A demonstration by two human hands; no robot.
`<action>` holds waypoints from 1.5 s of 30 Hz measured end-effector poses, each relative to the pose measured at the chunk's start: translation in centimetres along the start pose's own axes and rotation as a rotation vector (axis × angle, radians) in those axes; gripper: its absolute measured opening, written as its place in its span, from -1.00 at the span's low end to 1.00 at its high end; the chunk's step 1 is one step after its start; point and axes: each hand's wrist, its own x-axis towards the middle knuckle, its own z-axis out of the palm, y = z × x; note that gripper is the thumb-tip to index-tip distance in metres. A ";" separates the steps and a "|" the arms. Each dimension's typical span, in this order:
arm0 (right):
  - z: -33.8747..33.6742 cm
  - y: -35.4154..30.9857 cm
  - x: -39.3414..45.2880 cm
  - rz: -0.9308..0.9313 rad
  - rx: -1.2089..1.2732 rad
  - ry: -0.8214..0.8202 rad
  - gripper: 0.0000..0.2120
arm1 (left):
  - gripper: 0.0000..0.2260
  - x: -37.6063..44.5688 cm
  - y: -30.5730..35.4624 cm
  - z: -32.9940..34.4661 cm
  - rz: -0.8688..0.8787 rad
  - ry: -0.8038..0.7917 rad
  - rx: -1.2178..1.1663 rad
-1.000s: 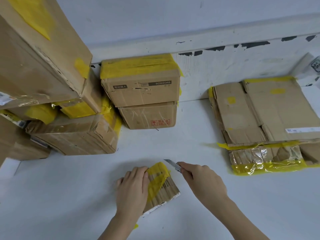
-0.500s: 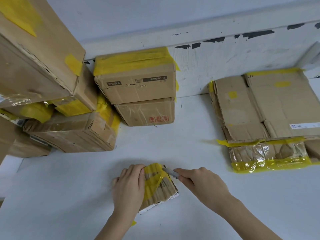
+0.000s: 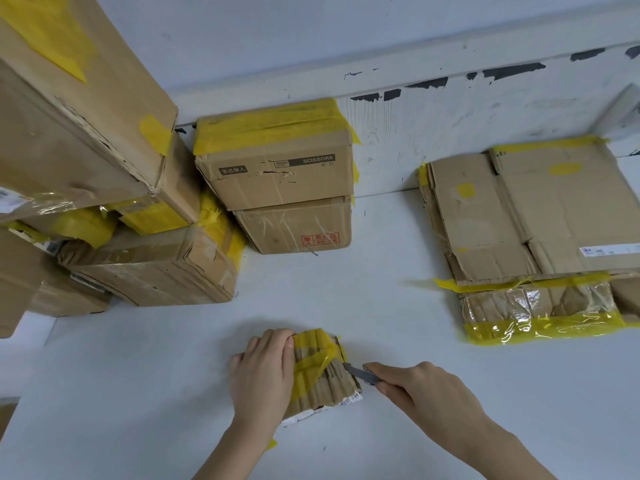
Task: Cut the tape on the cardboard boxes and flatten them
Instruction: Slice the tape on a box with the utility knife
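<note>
1. Yellow tape (image 3: 313, 355) is crossing the small box (image 3: 322, 379) I am working on, which is lying on the white bench (image 3: 381, 306) right in front of me, between my two hands.
2. My left hand (image 3: 263, 374) is pressing flat on the box's left half, fingers spread over the top and curled at the far edge, pinning it down.
3. My right hand (image 3: 426, 386) is closed around the knife (image 3: 360, 372), and the blade tip is touching the box's right side, just below the taped far corner.
4. The box's long axis is running from the far edge down toward me, tilted a little to the right, so I judge the cut has to follow that right edge toward me, with the blade side away from my holding fingers.
5. The right hand is the nearer one to that seam; the left is staying clear on the opposite side, which I judge is the safe arrangement.
6. Taped boxes (image 3: 277, 168) are waiting stacked at the far left against the wall, and flattened cardboard (image 3: 519, 220) is lying well apart at the right, so I judge the job is partway through.
</note>
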 end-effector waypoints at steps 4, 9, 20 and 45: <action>0.1 0.4 -1.2 0.143 0.307 0.084 -0.75 | -0.72 0.1 0.3 -0.2 -0.065 -0.059 -0.007; 1.4 -3.0 -1.8 0.252 0.929 0.129 -0.86 | -0.74 0.5 -0.6 -0.7 -0.335 -0.291 -0.038; 1.5 -9.9 4.4 0.044 0.862 0.079 -0.87 | -0.23 -5.7 -5.2 -3.7 -0.259 -0.233 -0.325; -1.1 -7.8 6.6 0.057 0.020 -0.021 -0.60 | -0.59 -1.9 -5.2 -2.4 -0.004 -0.004 0.004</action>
